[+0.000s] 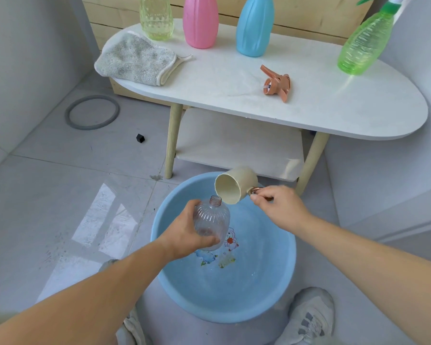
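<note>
Clear ribbed plastic bottle (210, 220), uncapped, roughly upright over the blue basin (264, 277), clasped round its lower body by the left hand (184, 235), fingers curled about it. Cream cup (234, 186) tipped on its side, rim just beside the bottle's mouth, handle pinched by the right hand (276, 205), fingers closed on it. Orange spray head (278, 83) lying on the white table (334, 108) beyond.
</note>
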`<state>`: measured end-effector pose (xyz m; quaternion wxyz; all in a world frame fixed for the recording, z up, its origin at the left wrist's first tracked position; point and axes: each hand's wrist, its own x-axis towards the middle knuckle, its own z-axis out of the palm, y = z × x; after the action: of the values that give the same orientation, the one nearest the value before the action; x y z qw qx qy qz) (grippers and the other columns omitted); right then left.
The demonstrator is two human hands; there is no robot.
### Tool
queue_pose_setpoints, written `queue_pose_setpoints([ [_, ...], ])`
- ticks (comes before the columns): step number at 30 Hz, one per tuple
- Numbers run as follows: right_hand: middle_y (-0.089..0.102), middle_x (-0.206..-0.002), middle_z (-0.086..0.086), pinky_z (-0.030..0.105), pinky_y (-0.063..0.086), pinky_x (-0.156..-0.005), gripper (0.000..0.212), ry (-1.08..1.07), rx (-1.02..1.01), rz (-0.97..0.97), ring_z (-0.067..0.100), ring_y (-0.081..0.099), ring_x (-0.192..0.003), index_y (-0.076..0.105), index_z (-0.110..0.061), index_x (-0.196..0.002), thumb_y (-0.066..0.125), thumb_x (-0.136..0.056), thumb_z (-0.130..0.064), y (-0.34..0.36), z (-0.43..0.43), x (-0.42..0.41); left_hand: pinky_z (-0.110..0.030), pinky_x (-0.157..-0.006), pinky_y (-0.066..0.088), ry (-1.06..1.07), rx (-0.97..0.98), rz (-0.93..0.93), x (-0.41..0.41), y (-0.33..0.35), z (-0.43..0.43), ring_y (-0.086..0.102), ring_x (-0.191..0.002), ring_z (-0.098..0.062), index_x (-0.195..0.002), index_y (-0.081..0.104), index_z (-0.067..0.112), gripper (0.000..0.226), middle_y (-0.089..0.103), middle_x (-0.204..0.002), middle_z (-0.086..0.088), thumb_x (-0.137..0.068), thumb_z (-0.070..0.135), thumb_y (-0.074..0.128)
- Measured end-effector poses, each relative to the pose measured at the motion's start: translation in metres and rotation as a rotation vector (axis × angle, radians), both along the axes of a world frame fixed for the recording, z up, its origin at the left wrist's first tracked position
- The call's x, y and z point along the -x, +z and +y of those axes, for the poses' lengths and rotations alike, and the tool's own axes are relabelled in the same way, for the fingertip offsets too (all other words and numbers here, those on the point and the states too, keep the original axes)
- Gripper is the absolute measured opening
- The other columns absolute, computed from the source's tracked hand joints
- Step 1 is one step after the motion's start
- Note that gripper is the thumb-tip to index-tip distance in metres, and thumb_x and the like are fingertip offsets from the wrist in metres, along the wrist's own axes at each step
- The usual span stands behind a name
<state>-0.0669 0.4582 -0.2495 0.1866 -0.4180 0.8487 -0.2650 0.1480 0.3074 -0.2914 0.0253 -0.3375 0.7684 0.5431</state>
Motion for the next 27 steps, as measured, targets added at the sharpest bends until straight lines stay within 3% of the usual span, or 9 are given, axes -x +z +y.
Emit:
queue_pose_setpoints([
  [2, 0.052, -0.062, 0.008, 0.032, 0.036, -0.056, 0.042, -0.044, -0.068, -0.044, 0.016, 0.041, -0.055, 0.062, 0.002, -0.073, 0.058, -0.096, -0.034, -0.02, 0.001, -0.001, -0.021, -0.086, 0.048, 0.007, -0.002, -0.01, -0.003, -0.006, -0.001, 0.061, -0.111, -0.011, -0.146, 0.031, 0.028, 0.096, 0.057, -0.123, 0.009, -0.071, 0.032, 0.09],
  [4, 0.039, -0.056, 0.001, 0.028, 0.027, -0.05, 0.045, -0.059, -0.105, -0.074, 0.014, 0.031, -0.051, 0.053, -0.004, -0.062, 0.057, -0.097, -0.032, -0.04, 0.0, -0.002, -0.016, -0.084, 0.047, 0.015, 0.004, -0.018, -0.005, -0.013, -0.002, 0.06, -0.109, -0.006, -0.145, 0.031, 0.028, 0.094, 0.056, -0.122, 0.013, -0.071, 0.031, 0.09],
  [8, 0.039, -0.053, -0.005, 0.031, 0.032, -0.064, 0.053, 0.001, -0.191, -0.045, 0.023, 0.036, -0.071, 0.034, -0.021, -0.05, 0.055, -0.098, -0.029, -0.081, -0.002, -0.001, -0.008, -0.08, 0.043, 0.033, 0.012, -0.032, -0.007, -0.026, -0.005, 0.058, -0.108, 0.004, -0.14, 0.033, 0.031, 0.09, 0.056, -0.119, 0.017, -0.072, 0.028, 0.09],
  [12, 0.064, -0.083, 0.001, 0.036, 0.04, -0.089, 0.043, 0.094, -0.33, 0.049, 0.029, 0.046, -0.092, 0.056, -0.014, -0.065, 0.047, -0.102, -0.034, -0.107, -0.003, 0.0, 0.0, -0.076, 0.042, 0.046, 0.001, -0.053, -0.008, -0.038, -0.008, 0.053, -0.104, 0.02, -0.133, 0.031, 0.037, 0.085, 0.055, -0.118, 0.021, -0.073, 0.024, 0.091],
  [14, 0.067, -0.096, 0.001, 0.034, 0.038, -0.09, 0.039, 0.129, -0.351, 0.073, 0.027, 0.045, -0.094, 0.058, -0.014, -0.072, 0.045, -0.103, -0.035, -0.114, -0.004, 0.002, 0.001, -0.076, 0.042, 0.05, -0.004, -0.061, -0.009, -0.044, -0.01, 0.052, -0.103, 0.023, -0.133, 0.032, 0.038, 0.086, 0.056, -0.119, 0.021, -0.073, 0.023, 0.091],
  [19, 0.065, -0.092, -0.001, 0.033, 0.038, -0.091, 0.033, 0.229, -0.418, 0.126, 0.024, 0.044, -0.091, 0.049, -0.024, -0.074, 0.041, -0.103, -0.037, -0.125, -0.01, 0.007, -0.001, -0.079, 0.043, 0.053, -0.009, -0.085, -0.012, -0.055, -0.014, 0.053, -0.104, 0.019, -0.137, 0.034, 0.035, 0.088, 0.057, -0.12, 0.021, -0.071, 0.027, 0.092],
  [23, 0.065, -0.095, 0.0, 0.033, 0.039, -0.09, 0.037, 0.251, -0.471, 0.156, 0.021, 0.036, -0.09, 0.064, -0.019, -0.081, 0.041, -0.103, -0.039, -0.133, -0.014, 0.004, 0.001, -0.079, 0.04, 0.06, -0.006, -0.103, -0.016, -0.06, -0.014, 0.053, -0.106, 0.019, -0.141, 0.033, 0.033, 0.092, 0.056, -0.121, 0.023, -0.07, 0.03, 0.093],
  [27, 0.065, -0.098, 0.0, 0.033, 0.04, -0.091, 0.04, 0.269, -0.499, 0.166, 0.023, 0.04, -0.098, 0.069, -0.013, -0.089, 0.041, -0.103, -0.039, -0.136, -0.016, -0.001, 0.002, -0.079, 0.039, 0.052, -0.006, -0.116, -0.017, -0.061, -0.015, 0.052, -0.107, 0.019, -0.145, 0.032, 0.03, 0.096, 0.056, -0.122, 0.022, -0.07, 0.031, 0.092],
])
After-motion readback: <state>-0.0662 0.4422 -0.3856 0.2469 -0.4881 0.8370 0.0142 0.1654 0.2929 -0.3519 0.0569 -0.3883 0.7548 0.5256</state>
